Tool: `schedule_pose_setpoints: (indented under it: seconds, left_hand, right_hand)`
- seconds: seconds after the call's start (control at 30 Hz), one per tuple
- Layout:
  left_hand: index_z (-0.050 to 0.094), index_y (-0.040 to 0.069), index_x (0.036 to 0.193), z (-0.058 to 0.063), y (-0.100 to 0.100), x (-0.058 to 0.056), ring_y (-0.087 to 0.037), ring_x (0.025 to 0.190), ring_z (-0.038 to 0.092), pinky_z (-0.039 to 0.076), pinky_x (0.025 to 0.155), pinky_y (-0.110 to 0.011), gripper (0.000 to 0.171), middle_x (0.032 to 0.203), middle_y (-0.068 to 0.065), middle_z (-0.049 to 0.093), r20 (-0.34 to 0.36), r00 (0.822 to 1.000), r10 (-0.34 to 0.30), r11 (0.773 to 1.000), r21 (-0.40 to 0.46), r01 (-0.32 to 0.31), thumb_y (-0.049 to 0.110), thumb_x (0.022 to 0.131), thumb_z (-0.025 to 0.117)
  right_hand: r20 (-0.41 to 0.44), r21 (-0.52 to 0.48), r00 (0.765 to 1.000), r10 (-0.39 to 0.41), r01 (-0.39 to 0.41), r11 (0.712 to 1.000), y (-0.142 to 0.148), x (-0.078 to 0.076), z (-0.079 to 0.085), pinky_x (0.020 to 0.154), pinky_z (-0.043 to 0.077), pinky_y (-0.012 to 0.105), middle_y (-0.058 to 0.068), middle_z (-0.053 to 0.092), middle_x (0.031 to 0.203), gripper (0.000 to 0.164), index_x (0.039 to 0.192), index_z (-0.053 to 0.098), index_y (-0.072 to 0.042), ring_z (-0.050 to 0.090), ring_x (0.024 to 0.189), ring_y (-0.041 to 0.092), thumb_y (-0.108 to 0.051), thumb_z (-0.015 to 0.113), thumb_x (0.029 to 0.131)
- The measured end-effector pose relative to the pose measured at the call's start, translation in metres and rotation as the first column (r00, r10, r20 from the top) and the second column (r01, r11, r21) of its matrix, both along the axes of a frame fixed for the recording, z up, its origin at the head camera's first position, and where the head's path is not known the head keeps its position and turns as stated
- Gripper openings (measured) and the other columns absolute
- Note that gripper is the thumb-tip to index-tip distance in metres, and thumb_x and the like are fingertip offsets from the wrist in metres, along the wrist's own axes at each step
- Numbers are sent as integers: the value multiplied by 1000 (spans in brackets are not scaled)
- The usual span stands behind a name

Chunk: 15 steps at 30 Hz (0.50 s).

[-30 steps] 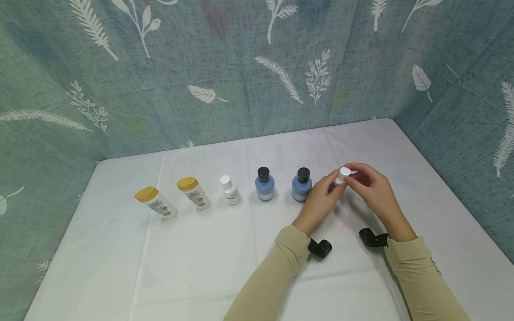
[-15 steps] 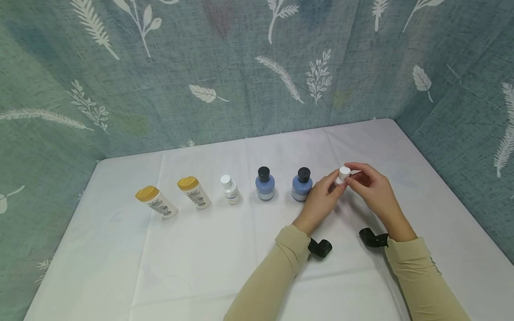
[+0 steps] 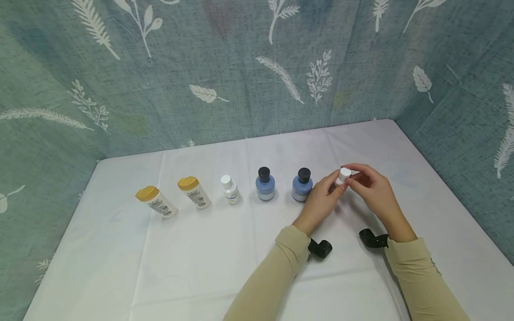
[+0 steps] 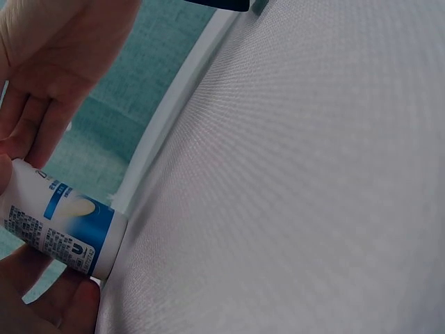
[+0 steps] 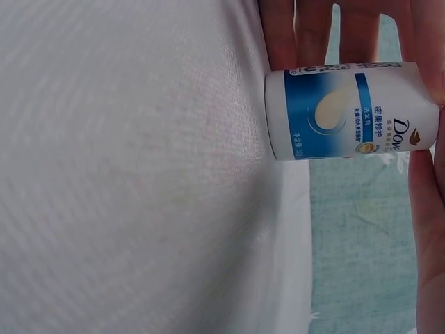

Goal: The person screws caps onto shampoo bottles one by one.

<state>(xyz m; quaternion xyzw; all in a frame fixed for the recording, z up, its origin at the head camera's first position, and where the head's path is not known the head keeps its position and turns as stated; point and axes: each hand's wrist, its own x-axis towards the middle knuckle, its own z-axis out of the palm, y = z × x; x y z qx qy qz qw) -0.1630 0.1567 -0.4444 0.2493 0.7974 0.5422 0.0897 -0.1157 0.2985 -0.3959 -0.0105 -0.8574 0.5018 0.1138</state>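
Both hands are at a small white bottle (image 3: 344, 174) near the table's right side. The wrist views show its blue Dove label (image 5: 323, 115) and its base down at the white cloth. My left hand (image 3: 321, 196) holds the bottle's body from the left, its fingertips close to the base. From the right, my right hand (image 3: 373, 189) pinches the bottle's upper end between thumb and fingers. In the right wrist view the top of the bottle is hidden by the fingers. A blue bottle with a black cap (image 3: 302, 185) stands just left of my left hand.
Further left in the row stand another blue bottle (image 3: 265, 185), a small white bottle with a white cap (image 3: 230, 191), and two yellow-capped white bottles (image 3: 194, 192) (image 3: 156, 202). A leaf-patterned curtain (image 3: 225, 71) runs behind the white-covered table (image 3: 201, 263).
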Motion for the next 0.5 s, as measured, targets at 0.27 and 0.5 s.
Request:
schedule_pose_setpoints:
  seconds: [0.27,0.5]
  left_hand:
    - [38,32,140,-1,-1,1,-3,103,51,44,89,-22,46,128,6,53,16,1000,-8,1000,3,8,38,95,47]
    - [38,30,140,0,-1,1,-3,113,49,42,94,-24,47,132,6,50,19,1000,-5,1000,12,4,40,95,46]
  right_hand:
    - [17,13,1000,-18,18,1000,2,-1,-4,70,45,13,12,62,100,38,124,55,-10,57,83,2,-17,63,88]
    - [0,25,1000,-23,23,999,-7,4,9,68,45,14,13,62,94,38,124,56,-8,57,81,4,-17,63,88]
